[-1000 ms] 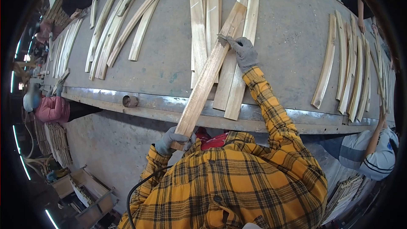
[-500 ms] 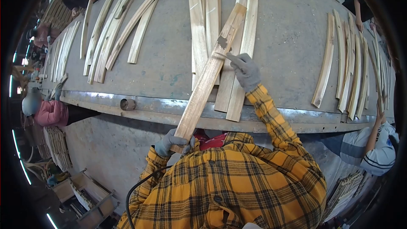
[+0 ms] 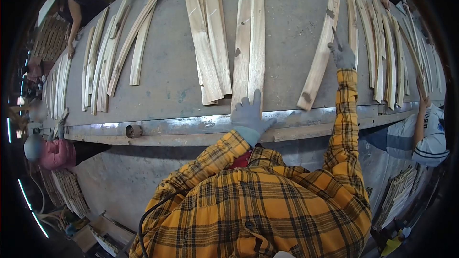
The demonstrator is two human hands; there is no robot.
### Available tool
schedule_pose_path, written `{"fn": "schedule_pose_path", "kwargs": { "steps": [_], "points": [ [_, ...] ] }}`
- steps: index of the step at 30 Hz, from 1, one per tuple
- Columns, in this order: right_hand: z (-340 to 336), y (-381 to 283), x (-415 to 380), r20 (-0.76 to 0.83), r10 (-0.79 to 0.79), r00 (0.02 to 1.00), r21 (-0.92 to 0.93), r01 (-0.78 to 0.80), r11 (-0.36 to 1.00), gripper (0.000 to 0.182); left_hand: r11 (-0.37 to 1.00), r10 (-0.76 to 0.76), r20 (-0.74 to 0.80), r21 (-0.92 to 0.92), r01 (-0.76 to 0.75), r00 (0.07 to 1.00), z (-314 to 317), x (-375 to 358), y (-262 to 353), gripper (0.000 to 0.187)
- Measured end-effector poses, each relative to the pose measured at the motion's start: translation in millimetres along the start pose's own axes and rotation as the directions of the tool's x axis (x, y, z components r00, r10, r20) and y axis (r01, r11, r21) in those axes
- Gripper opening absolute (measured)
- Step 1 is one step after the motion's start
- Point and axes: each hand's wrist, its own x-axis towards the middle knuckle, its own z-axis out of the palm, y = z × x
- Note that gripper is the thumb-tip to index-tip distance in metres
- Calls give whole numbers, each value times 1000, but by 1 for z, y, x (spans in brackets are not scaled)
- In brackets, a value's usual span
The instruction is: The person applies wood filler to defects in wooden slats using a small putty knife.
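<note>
Two pale wooden slats lie side by side in front of me, the left slat (image 3: 242,71) with a dark spot and the right slat (image 3: 257,38) beside it. My left hand (image 3: 251,118), in a grey glove, rests over their near ends with fingers spread. Farther right, my gloved right hand (image 3: 343,56) is closed on a thin-bladed knife (image 3: 336,37), whose blade points away from me. That hand is at the right edge of a separate slat (image 3: 318,62), which has dark patches near both ends and lies tilted on the table.
A metal-edged table (image 3: 282,114) spans the view. More slats (image 3: 205,38) are stacked left of centre, with further groups at far left and right (image 3: 382,52). A short pipe (image 3: 134,131) sits at the front edge. Other people work around the table, including one in pink (image 3: 58,154).
The patched slat, held across me in my left hand before, now lies on the table to the right. My left hand has moved onto the paired slats; my right hand moved right with the knife.
</note>
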Motion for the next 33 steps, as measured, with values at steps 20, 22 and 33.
{"fn": "schedule_pose_path", "kwargs": {
  "steps": [20,22,33],
  "points": [
    [114,-98,-181,680,265,684,445,-672,593,27,965,-147,-222,-245,91,964,60,-22,-33,77],
    [104,-107,-179,650,275,709,407,-630,662,27,889,-113,-190,-457,15,975,55,-25,-48,75],
    [112,-82,-177,747,204,633,609,-774,175,23,541,31,-20,-840,-34,999,13,-40,-32,65]
  ]
}}
